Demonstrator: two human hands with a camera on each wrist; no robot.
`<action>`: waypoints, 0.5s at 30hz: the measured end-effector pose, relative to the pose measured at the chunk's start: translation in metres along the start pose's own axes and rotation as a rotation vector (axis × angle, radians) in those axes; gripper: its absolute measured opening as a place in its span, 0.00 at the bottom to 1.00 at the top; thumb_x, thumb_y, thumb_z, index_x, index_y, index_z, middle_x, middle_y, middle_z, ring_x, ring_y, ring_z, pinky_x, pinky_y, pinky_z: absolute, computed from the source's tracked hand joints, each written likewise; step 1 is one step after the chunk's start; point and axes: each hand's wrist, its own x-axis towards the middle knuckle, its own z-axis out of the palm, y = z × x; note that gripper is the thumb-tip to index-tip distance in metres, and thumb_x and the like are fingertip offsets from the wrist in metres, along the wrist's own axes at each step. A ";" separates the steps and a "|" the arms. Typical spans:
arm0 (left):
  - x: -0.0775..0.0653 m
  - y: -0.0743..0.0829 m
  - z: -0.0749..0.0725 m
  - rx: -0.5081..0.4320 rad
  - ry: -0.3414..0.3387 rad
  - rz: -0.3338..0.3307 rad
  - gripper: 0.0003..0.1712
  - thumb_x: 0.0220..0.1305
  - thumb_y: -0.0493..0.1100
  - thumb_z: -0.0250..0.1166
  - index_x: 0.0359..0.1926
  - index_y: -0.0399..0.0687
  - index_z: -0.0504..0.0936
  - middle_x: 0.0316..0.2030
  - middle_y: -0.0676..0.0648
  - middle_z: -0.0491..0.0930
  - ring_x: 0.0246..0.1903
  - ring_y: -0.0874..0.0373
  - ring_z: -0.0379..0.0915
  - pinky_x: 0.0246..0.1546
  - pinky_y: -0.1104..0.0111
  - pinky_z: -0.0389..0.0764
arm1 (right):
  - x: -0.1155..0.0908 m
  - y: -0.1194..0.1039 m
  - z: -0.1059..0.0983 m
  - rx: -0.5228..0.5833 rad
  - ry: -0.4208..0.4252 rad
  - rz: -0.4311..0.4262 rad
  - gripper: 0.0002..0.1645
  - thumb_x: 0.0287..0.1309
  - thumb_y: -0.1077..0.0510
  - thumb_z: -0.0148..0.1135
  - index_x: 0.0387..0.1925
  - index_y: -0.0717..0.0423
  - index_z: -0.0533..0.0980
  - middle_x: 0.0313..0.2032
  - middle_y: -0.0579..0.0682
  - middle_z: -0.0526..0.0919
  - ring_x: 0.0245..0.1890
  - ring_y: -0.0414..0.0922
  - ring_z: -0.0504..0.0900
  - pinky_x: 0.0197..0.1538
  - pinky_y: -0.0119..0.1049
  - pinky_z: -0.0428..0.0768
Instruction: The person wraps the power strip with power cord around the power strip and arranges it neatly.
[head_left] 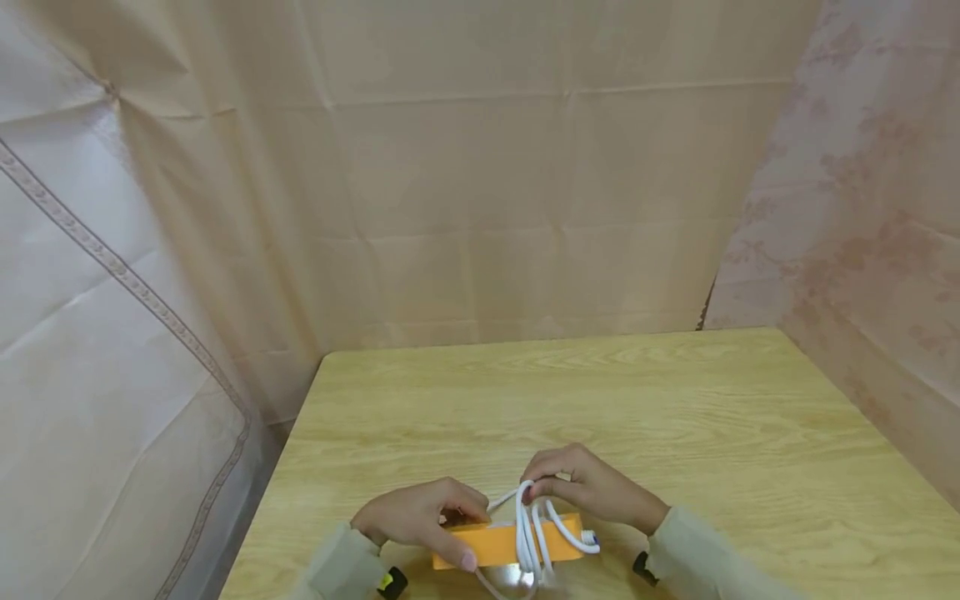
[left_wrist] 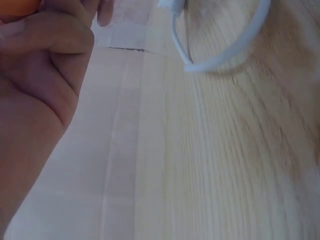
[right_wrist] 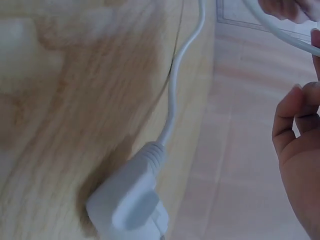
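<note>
An orange power strip (head_left: 491, 546), long and box-shaped, is held near the front edge of the table, its sockets not visible. My left hand (head_left: 427, 521) grips its left end, thumb across the front face. Several loops of white cord (head_left: 522, 533) pass around the middle of the strip. Above them my right hand (head_left: 592, 487) pinches the cord between thumb and fingers. In the right wrist view a white plug (right_wrist: 132, 200) at the cord's end lies on the wood. A loose bend of cord (left_wrist: 225, 60) hangs in the left wrist view.
The wooden table (head_left: 600, 400) extends ahead and to both sides. A beige cloth (head_left: 480, 183) hangs behind it, with a patterned cloth (head_left: 877, 250) on the right and a pale one (head_left: 90, 350) on the left. Dark straps (head_left: 392, 582) show by the sleeves.
</note>
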 end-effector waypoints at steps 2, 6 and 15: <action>0.002 -0.001 0.000 -0.009 -0.005 0.022 0.14 0.68 0.51 0.70 0.41 0.45 0.84 0.30 0.60 0.67 0.28 0.71 0.62 0.30 0.78 0.64 | 0.000 0.002 0.002 0.001 0.008 -0.005 0.11 0.72 0.67 0.57 0.45 0.57 0.85 0.42 0.50 0.87 0.43 0.45 0.86 0.49 0.43 0.84; 0.006 0.001 0.002 0.018 0.010 0.033 0.17 0.68 0.55 0.69 0.40 0.46 0.83 0.29 0.60 0.65 0.28 0.71 0.61 0.30 0.78 0.63 | 0.001 0.003 0.005 -0.023 0.025 0.007 0.10 0.73 0.66 0.57 0.45 0.59 0.84 0.43 0.51 0.87 0.44 0.44 0.86 0.51 0.41 0.83; 0.008 0.000 0.010 -0.031 0.176 0.035 0.20 0.67 0.56 0.68 0.45 0.44 0.86 0.29 0.59 0.68 0.29 0.70 0.64 0.32 0.76 0.68 | 0.004 0.008 0.015 0.038 0.090 -0.021 0.09 0.72 0.67 0.59 0.45 0.53 0.83 0.39 0.48 0.86 0.39 0.44 0.85 0.45 0.41 0.84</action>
